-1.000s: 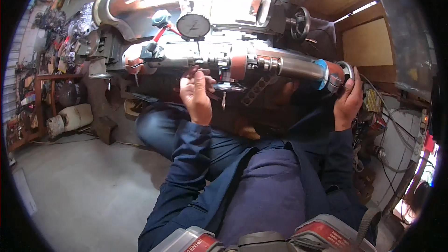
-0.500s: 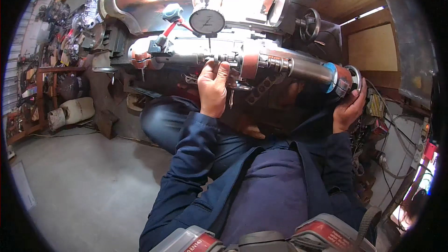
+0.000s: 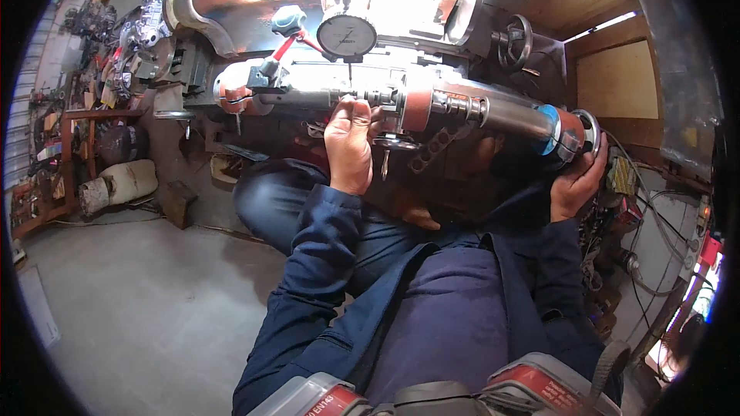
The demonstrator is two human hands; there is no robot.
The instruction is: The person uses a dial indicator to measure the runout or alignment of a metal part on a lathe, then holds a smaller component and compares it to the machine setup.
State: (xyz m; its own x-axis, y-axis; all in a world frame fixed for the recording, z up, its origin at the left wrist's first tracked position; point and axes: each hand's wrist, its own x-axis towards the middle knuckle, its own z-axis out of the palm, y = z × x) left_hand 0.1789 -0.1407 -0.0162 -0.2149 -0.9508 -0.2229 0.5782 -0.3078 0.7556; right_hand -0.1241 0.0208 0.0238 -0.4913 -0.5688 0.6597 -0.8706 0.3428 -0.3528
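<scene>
My left hand (image 3: 351,146) has its fingers closed around a slim stepped metal shaft (image 3: 373,98) in the middle of a machine with a long bed. A round dial indicator (image 3: 346,35) stands just above, its thin stem pointing down at the shaft beside my fingertips. A jointed red arm (image 3: 279,55) with a grey-blue knob (image 3: 289,21) is at the indicator's left. At the right end, my right hand (image 3: 578,185) grips the rim of a metal handwheel (image 3: 591,132). That wheel is on a steel barrel (image 3: 518,119) with a blue ring. My right fingertips are partly hidden behind the wheel.
Another handwheel (image 3: 513,41) sits at the back right. Below the shaft are a small crank wheel (image 3: 396,142) and a perforated metal bar (image 3: 430,150). Tools and parts crowd the far left. A dirty white canister (image 3: 127,185) lies on the floor, and cables hang at right.
My left thumb has shifted slightly left against the shaft, closer to the index finger. My right hand stays on the handwheel. The whole view has moved a little.
</scene>
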